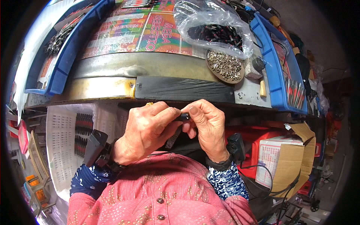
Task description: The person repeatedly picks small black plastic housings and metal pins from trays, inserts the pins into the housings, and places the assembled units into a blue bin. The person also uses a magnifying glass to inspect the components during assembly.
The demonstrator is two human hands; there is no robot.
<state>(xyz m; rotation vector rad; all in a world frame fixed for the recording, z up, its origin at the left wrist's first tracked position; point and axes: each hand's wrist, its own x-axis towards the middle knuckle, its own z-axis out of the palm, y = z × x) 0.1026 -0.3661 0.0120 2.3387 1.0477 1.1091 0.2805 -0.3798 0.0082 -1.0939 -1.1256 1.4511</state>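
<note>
A short black cylindrical piece (183,117) sits between my two hands, just in front of the workbench edge. My left hand (146,125) is closed around it, with the thumb and index finger along its side. My right hand (208,125) pinches at the piece's right end, thumb and index finger together. Whether the right fingertips hold a second small part is hidden. Below the left fingers a greyish, speckled strip (173,138) shows; its kind cannot be made out.
On the bench stand a round dish of small metal parts (225,66) and a clear plastic bag (210,17) of black pieces. Blue trays (62,77) (275,84) flank it. A white plastic basket (56,138) is at lower left, an open cardboard box (290,165) at lower right.
</note>
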